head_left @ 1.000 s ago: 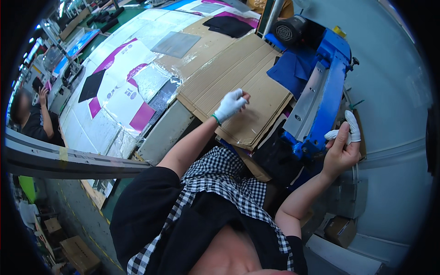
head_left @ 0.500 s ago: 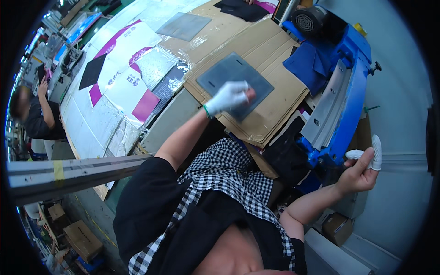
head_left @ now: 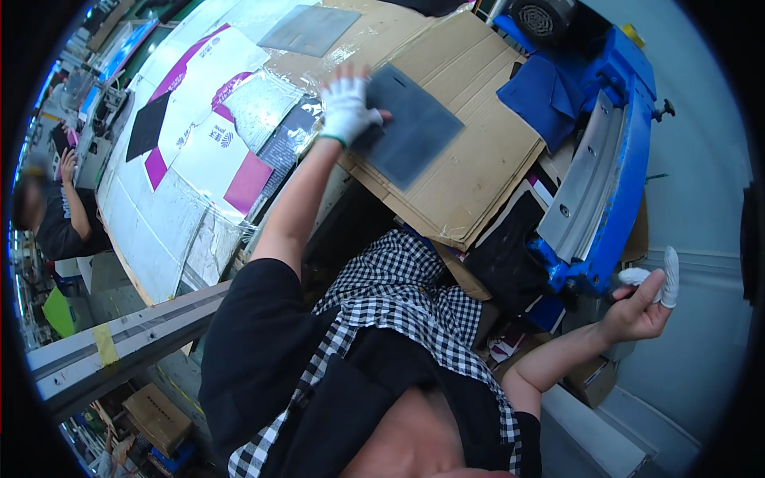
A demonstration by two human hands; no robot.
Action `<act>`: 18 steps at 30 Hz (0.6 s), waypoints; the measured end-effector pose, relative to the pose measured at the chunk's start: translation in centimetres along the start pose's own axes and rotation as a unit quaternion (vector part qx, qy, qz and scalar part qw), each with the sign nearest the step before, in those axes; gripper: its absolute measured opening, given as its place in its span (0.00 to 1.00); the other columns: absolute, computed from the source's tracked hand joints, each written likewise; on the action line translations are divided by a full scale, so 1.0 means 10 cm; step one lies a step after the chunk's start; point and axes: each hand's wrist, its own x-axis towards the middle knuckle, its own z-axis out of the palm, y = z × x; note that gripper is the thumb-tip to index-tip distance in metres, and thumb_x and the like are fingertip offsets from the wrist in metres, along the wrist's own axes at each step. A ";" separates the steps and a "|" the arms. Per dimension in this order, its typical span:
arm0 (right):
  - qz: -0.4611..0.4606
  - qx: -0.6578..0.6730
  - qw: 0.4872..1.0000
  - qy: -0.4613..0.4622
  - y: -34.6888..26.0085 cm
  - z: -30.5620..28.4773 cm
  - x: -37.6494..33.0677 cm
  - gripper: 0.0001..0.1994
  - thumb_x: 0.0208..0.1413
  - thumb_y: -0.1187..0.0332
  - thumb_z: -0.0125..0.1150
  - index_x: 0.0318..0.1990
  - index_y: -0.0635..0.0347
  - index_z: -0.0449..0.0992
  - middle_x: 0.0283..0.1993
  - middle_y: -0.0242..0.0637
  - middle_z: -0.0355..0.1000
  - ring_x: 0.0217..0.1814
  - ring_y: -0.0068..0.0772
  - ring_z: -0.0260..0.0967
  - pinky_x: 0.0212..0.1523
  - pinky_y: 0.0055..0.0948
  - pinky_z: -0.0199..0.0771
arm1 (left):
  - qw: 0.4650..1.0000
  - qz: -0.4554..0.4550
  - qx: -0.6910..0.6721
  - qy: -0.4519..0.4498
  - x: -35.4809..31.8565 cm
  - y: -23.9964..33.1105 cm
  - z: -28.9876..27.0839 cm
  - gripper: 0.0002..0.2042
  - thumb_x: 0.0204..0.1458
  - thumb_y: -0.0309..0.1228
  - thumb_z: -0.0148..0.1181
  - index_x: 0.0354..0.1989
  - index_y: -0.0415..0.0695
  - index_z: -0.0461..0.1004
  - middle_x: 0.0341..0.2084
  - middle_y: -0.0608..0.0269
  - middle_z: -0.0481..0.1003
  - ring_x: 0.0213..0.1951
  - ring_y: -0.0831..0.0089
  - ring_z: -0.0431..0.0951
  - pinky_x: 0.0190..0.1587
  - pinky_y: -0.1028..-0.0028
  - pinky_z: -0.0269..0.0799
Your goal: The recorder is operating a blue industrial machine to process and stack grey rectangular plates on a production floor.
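Note:
My left hand (head_left: 347, 110), in a white glove with bare fingertips, is spread over the left corner of a dark grey flat sheet (head_left: 418, 127). Whether the palm touches it I cannot tell. The sheet has a small slot near its far corner and lies on stacked brown cardboard (head_left: 486, 143). Off to the right, my right hand (head_left: 641, 311) is raised beside the blue machine frame (head_left: 610, 215). White finger covers sit on two of its fingers, which stand apart from each other while others curl. Nothing shows in that hand.
A second grey sheet (head_left: 311, 30) lies farther back, and a black piece (head_left: 149, 127) rests on white and purple printed boards (head_left: 215, 151). Blue cloth (head_left: 538, 99) lies by the machine. A metal rail (head_left: 131, 342) crosses at left. Another person (head_left: 64, 207) is at far left.
My left hand has moved left and away from me, from the sheet's middle to its left corner, and its curled fingers have spread. The right hand stays raised. The whole view has shifted slightly.

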 end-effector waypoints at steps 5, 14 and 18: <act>0.039 0.094 0.992 -0.081 -0.17 0.01 0.06 0.14 0.57 0.69 0.45 0.48 0.66 0.69 0.27 0.37 0.73 0.16 0.17 0.60 0.17 0.13 0.60 | 0.953 -0.179 -0.130 -0.208 0.33 -0.61 0.10 0.47 0.35 0.47 0.66 0.61 0.40 0.47 0.50 0.43 0.65 0.48 0.51 0.70 0.51 0.65 0.66; 0.210 0.235 0.948 0.047 0.51 -0.38 0.48 0.13 0.54 0.66 0.54 0.42 0.66 0.70 0.26 0.33 0.69 0.24 0.16 0.61 0.22 0.11 0.57 | 0.674 -0.235 -0.601 -0.359 0.61 -0.67 -0.31 0.27 0.47 0.32 0.58 0.54 0.31 0.59 0.34 0.53 0.72 0.32 0.67 0.74 0.36 0.75 0.72; 0.245 0.233 0.941 -0.009 0.71 -0.51 0.54 0.14 0.56 0.65 0.52 0.43 0.68 0.69 0.32 0.36 0.69 0.28 0.16 0.62 0.25 0.10 0.56 | 0.655 -0.186 -0.683 -0.265 0.93 -0.36 -1.19 0.21 0.49 0.31 0.56 0.50 0.31 0.63 0.32 0.56 0.72 0.28 0.72 0.73 0.34 0.78 0.71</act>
